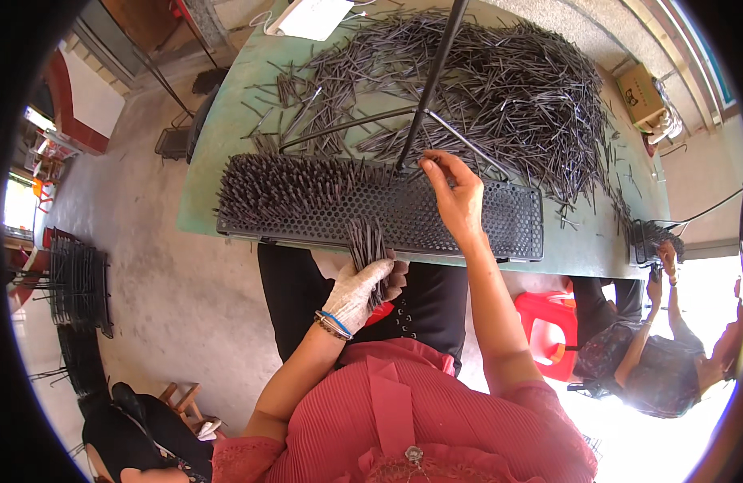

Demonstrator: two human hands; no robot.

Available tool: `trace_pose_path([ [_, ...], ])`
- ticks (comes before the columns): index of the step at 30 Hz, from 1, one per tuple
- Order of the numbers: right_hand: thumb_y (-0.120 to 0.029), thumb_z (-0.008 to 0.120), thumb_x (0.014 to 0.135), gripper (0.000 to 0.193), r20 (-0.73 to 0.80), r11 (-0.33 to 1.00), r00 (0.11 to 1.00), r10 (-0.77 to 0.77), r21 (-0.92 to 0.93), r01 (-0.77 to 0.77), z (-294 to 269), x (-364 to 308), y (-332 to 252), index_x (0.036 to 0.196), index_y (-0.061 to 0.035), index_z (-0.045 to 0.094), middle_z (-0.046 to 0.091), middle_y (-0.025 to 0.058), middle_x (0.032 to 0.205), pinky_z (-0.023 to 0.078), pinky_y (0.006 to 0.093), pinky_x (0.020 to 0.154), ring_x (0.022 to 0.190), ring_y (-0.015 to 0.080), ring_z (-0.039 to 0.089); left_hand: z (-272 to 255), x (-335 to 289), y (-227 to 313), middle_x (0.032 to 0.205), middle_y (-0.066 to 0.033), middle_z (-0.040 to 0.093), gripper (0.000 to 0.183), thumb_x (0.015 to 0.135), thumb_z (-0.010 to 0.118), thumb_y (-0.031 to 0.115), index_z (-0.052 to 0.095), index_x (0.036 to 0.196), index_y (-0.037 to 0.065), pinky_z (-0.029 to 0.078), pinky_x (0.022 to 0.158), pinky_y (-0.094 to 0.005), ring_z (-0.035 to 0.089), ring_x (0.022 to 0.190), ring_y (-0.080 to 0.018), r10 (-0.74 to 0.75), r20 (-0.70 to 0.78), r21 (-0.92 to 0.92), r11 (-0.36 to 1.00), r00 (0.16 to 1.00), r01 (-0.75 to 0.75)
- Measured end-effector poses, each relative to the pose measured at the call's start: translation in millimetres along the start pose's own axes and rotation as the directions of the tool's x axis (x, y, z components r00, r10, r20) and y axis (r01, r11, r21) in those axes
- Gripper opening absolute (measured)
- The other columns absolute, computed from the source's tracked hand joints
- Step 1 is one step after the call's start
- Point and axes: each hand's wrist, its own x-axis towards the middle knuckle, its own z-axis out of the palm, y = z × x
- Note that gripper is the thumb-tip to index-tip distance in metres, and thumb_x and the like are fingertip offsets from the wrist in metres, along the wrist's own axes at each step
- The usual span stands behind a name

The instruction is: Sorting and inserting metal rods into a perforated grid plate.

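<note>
In my left hand (354,293), which wears a pale work glove, is an upright bundle of thin dark sticks (367,243). It is held just in front of a long black perforated tray (484,221) at the table's near edge. Many short dark sticks (283,187) stand packed in the holes of the tray's left part; the holes to the right are bare. My bare right hand (458,193) is over the tray's far edge, beside a dark metal rod (433,88). Its thumb and forefinger are pinched together; what they hold, if anything, is too small to make out.
A large heap of loose dark sticks (532,105) covers the far side of the green table (218,181). Thin braces join the rod and tray. A white box (311,18) lies at the back. To the right, another person (653,362) works by a red stool (540,322).
</note>
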Motion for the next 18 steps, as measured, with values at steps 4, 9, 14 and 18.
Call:
trace_pose_path([
  [4,-0.01,0.065,0.089,0.02,0.038,0.986,0.998,-0.042,-0.162,0.047,5,9,6,0.106,0.0005,0.067,0.071,0.0078,0.087,0.049,0.0234,0.072,0.078,0.0088,0.063,2,-2,3,0.089,-0.0096,0.067,0.023,0.091,0.06,0.017,0.058,0.109,0.002,0.055,0.064,-0.0276,0.066,0.076,-0.0176,-0.016,-0.058,0.01,1.0,0.998,0.017],
  [9,-0.01,0.064,0.09,0.02,-0.013,0.984,0.999,-0.041,-0.173,0.039,12,8,5,0.106,0.0008,0.066,0.071,0.0082,0.089,0.05,0.0248,0.072,0.078,0.0102,0.063,-8,0,0,0.083,-0.0086,0.066,0.021,0.091,0.061,0.018,0.06,0.104,0.002,0.055,0.061,-0.0271,0.066,0.071,-0.0186,0.011,-0.031,0.091,0.996,0.999,-0.008],
  [14,-0.01,0.063,0.09,0.02,0.012,0.979,0.998,-0.055,-0.194,0.057,12,9,5,0.106,0.0011,0.066,0.07,0.0109,0.091,0.05,0.0277,0.071,0.077,0.0148,0.064,-5,-3,6,0.082,-0.0085,0.066,0.021,0.091,0.061,0.019,0.06,0.102,0.002,0.054,0.06,-0.0274,0.066,0.071,-0.0184,0.006,-0.042,0.09,0.996,0.999,-0.002],
  [18,-0.01,0.063,0.089,0.019,0.03,0.98,0.996,-0.079,-0.181,0.083,12,9,6,0.105,0.0012,0.066,0.069,0.0133,0.093,0.05,0.0305,0.07,0.076,0.0193,0.065,-10,-1,6,0.084,-0.0081,0.066,0.022,0.091,0.061,0.02,0.06,0.103,0.002,0.054,0.06,-0.0275,0.066,0.073,-0.018,-0.005,-0.018,0.098,0.995,1.0,0.007],
])
